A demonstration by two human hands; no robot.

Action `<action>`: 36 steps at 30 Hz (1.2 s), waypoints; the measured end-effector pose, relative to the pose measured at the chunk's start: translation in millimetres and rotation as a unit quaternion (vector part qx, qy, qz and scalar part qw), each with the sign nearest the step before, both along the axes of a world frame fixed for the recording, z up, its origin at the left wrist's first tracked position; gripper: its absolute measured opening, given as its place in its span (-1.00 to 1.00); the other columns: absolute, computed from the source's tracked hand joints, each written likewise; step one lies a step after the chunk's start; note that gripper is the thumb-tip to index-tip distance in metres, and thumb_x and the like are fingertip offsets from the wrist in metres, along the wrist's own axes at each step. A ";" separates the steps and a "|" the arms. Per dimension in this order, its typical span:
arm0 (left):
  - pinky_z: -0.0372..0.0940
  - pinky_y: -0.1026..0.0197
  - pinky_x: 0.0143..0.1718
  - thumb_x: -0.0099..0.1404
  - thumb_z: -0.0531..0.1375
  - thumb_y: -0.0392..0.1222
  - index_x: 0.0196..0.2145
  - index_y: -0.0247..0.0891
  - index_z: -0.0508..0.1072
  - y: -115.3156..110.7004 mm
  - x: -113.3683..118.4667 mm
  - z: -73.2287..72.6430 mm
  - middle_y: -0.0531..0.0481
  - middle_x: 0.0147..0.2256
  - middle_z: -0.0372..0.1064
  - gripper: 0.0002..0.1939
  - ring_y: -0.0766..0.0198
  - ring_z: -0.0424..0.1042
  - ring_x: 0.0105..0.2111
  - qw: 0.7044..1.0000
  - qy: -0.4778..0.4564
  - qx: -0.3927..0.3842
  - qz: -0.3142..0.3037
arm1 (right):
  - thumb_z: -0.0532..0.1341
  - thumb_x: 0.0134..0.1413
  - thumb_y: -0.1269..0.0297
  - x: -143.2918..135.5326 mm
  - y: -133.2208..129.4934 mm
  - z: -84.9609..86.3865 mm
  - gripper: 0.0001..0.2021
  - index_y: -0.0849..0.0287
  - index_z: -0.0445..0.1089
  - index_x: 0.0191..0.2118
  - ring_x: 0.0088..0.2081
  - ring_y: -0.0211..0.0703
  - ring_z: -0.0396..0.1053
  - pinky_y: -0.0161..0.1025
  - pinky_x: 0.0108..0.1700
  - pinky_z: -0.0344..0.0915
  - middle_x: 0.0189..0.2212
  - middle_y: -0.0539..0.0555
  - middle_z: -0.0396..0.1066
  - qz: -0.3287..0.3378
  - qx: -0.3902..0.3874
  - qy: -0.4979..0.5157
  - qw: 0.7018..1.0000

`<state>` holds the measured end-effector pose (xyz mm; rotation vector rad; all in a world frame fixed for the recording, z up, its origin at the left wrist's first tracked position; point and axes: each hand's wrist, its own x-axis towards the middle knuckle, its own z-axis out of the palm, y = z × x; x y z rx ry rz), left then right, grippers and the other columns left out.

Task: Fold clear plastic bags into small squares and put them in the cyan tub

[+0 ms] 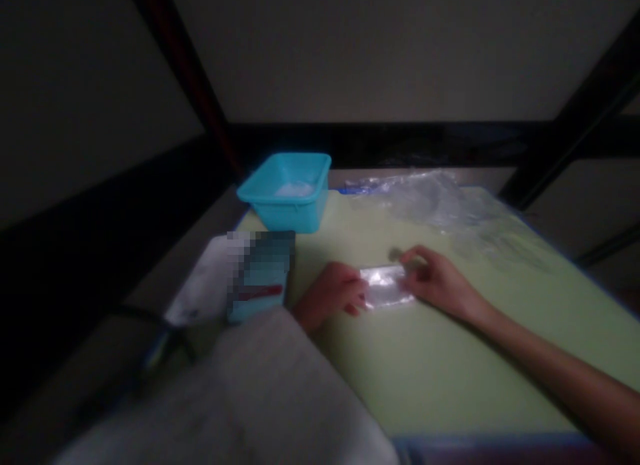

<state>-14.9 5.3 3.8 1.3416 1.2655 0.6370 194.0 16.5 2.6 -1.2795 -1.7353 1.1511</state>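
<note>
A small clear plastic packet (pixel 387 287) lies over the yellow-green table (pixel 450 371), shining in the light. My left hand (pixel 336 295) grips its left end, fingers curled. At the packet's right end is my right hand (pixel 436 281), with thumb and fingers closed on the edge. A small dark round spot or object (pixel 396 254) shows just beyond the packet, beside the right fingertips; what it is cannot be made out.
A turquoise basin (pixel 295 218) with something whitish inside stands at the back left. Crumpled clear plastic (pixel 435 198) spreads over the back right. A box-like blue-green item (pixel 263 271) and white material (pixel 203 285) lie left. Grey-white cloth (pixel 260 398) fills the near left.
</note>
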 end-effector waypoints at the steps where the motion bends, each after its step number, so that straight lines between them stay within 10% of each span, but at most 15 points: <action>1: 0.28 0.41 -0.64 0.11 0.15 -0.26 -0.49 -0.40 0.45 -0.1 -0.4 0.5 -0.10 -0.52 0.49 -0.86 0.23 0.53 -0.49 1.000 0.000 -0.005 0.001 | 0.24 -0.25 0.30 -0.1 0.1 -1.0 -0.71 0.16 0.22 -0.30 -0.65 -0.29 0.24 -0.37 -0.63 0.12 -0.67 -0.13 0.29 -0.002 0.002 0.003 1.000; 11: 0.25 0.43 -0.68 0.16 0.09 -0.33 -0.34 -0.29 0.25 1.0 -5.1 1.2 0.11 -0.64 0.37 -0.92 0.32 0.45 -0.64 0.999 0.011 0.006 0.035 | 0.24 -0.25 0.28 -0.5 -0.2 -4.8 -0.69 0.14 0.21 -0.28 -0.64 -0.30 0.23 -0.37 -0.62 0.13 -0.67 -0.15 0.27 -0.018 0.013 -0.004 1.000; 18: 0.15 0.43 -0.66 0.18 0.08 -0.31 -0.23 -0.25 0.29 -6.3 -18.1 1.0 0.16 -0.54 0.32 -0.84 0.42 0.36 -0.67 0.955 0.160 0.244 0.052 | 0.28 -0.23 0.23 -1.0 -5.9 2.1 -0.56 0.12 0.11 -0.19 -0.70 -0.30 0.21 -0.38 -0.68 0.13 -0.68 -0.18 0.27 -0.026 -0.025 0.040 0.999; 27: 0.18 0.36 -0.51 0.21 0.06 -0.35 -0.23 -0.27 0.37 -11.1 -11.1 0.2 0.06 -0.44 0.44 -0.82 0.40 0.33 -0.59 0.900 0.271 0.342 0.009 | 0.23 -0.14 0.26 5.7 -9.8 3.3 -0.64 0.17 0.15 -0.17 -0.63 -0.27 0.25 -0.37 -0.65 0.12 -0.64 -0.08 0.32 -0.032 0.050 0.001 0.998; 36: 0.30 0.23 -0.16 0.25 0.06 -0.34 -0.04 -0.21 0.31 -15.7 -10.3 2.9 0.01 -0.17 0.48 -0.70 0.28 0.46 -0.31 0.896 0.308 0.317 -0.035 | 0.17 -0.03 0.25 9.2 -10.7 1.6 -0.68 0.20 0.18 -0.12 -0.56 -0.20 0.31 -0.27 -0.54 0.27 -0.55 -0.01 0.36 -0.014 0.127 -0.106 0.986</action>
